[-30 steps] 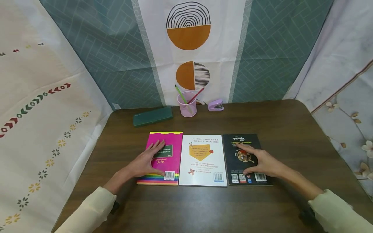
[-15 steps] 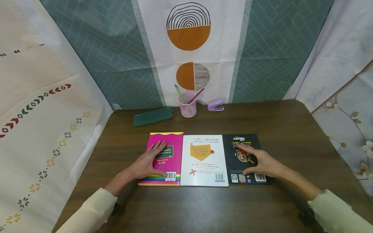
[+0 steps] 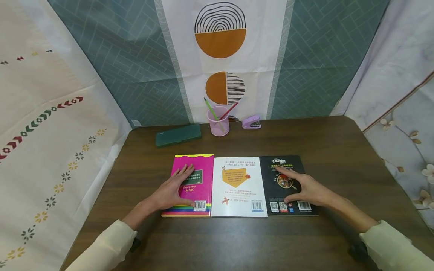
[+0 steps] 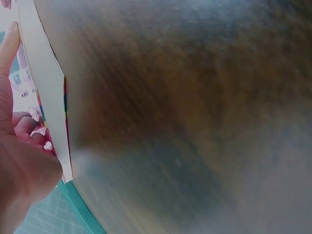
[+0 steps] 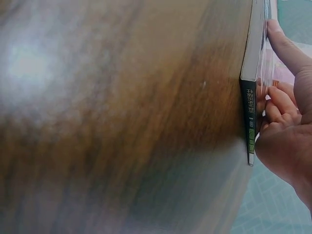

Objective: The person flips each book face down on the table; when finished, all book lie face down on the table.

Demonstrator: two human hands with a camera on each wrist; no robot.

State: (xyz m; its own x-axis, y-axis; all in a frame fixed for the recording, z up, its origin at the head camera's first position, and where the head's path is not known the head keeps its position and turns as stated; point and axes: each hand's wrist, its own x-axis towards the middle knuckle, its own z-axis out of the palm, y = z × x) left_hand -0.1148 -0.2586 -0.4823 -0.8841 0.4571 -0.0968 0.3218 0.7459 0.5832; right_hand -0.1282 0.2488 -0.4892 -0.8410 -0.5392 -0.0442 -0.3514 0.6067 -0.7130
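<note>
Three books lie flat side by side in the head view: a pink book [image 3: 183,192] at the left, a white book [image 3: 239,195] in the middle, a black book [image 3: 281,165] at the right. My left hand [image 3: 172,192] rests on the pink book's left part, thumb and fingers spread. Over the black book's right part lies my right hand [image 3: 306,190], also with spread fingers. In the left wrist view the pink book's page edge [image 4: 48,83] shows beside the hand. The right wrist view shows the black book's spine [image 5: 249,114] next to the palm.
Behind the books on the brown table [image 3: 217,244] stand a dark green case [image 3: 178,135], a pink cup [image 3: 218,128] with a green pencil and a red pencil, and a purple stapler [image 3: 251,122]. Patterned cloth [image 3: 135,67] hangs behind and at both sides.
The pink and white books have shifted slightly to the right, the left hand moving along with the pink one. The right hand and black book stay nearly in place.
</note>
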